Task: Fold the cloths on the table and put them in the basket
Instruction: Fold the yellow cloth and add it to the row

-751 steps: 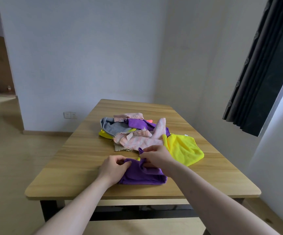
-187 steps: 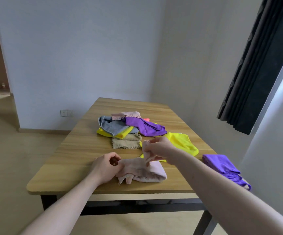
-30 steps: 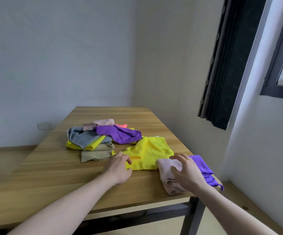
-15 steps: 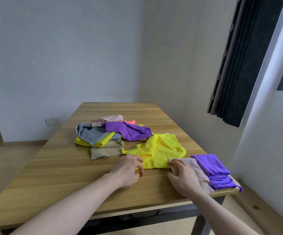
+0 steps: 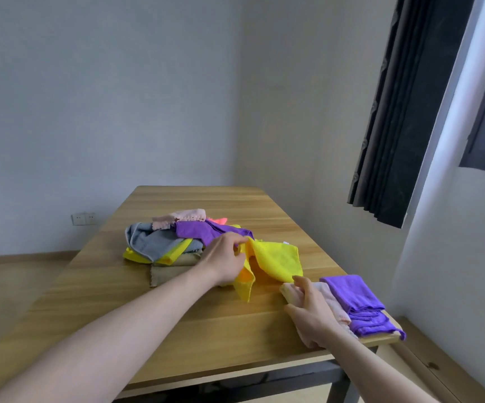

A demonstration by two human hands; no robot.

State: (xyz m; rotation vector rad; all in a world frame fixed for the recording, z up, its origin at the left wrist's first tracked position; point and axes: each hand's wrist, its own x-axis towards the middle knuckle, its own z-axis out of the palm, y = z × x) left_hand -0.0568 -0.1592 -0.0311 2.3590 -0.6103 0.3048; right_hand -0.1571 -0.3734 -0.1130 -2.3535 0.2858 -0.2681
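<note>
My left hand (image 5: 227,260) pinches a yellow cloth (image 5: 273,261) and lifts its edge off the wooden table (image 5: 177,321). My right hand (image 5: 312,317) rests on a folded pink cloth (image 5: 332,301) at the table's right front corner. Right beside it lies a folded purple cloth (image 5: 357,301). Behind the yellow cloth sits a pile of unfolded cloths (image 5: 174,242): grey, yellow, purple, pink and tan. No basket is in view.
The table's right edge runs close to a white wall. A dark curtain (image 5: 404,112) hangs beside a window at the right. A wall socket (image 5: 83,219) is at the back left. A wooden ledge (image 5: 439,370) lies low at the right.
My left hand has taken hold of the yellow cloth and raised it from the table. My right hand stays on the folded pink cloth beside the purple one.
</note>
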